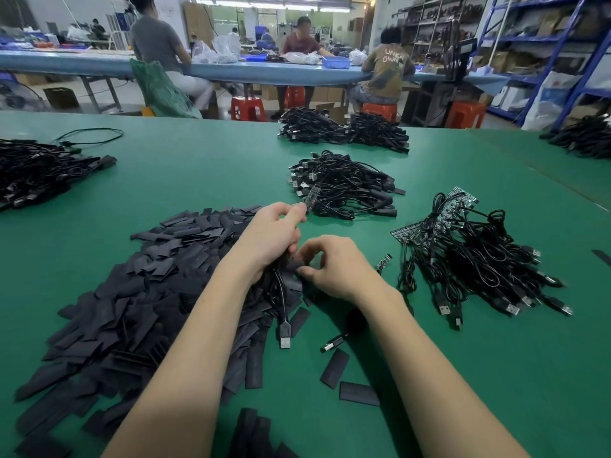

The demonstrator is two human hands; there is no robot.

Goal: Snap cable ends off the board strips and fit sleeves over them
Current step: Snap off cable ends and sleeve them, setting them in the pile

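A cable end [312, 195], a small circuit board still wired to its black lead, juts up from the left hand [269, 238], pinched between thumb and curled fingers above the middle of the green table [198, 173]; the lead runs down through the palm, and its USB plug [285, 335] hangs below the wrist. Beside it the right hand [334, 266] pinches a flat black sleeve [296, 269] between thumb and forefinger, touching the left hand's fingers; both forearms reach in from the near edge. Under the left arm spreads a broad heap of loose sleeves [139, 299], with a few strays [334, 368] lying apart near the right forearm; a second small board [384, 262] lies just right of the right hand. Further right sits a tangle of cables on board strips [469, 256], the strips fanned along its upper and left edges; beyond the hands, a pile of sleeved cables [347, 186], and past that another bundle [344, 130] at the table's far edge; more dark piles [43, 173] lie at far left and far right. The mat is smooth green, lit evenly from overhead. Behind it, three seated people [385, 77] work at a long blue bench [264, 72] on red stools [248, 109]; blue shelving [542, 57] with boxes lines the right wall.
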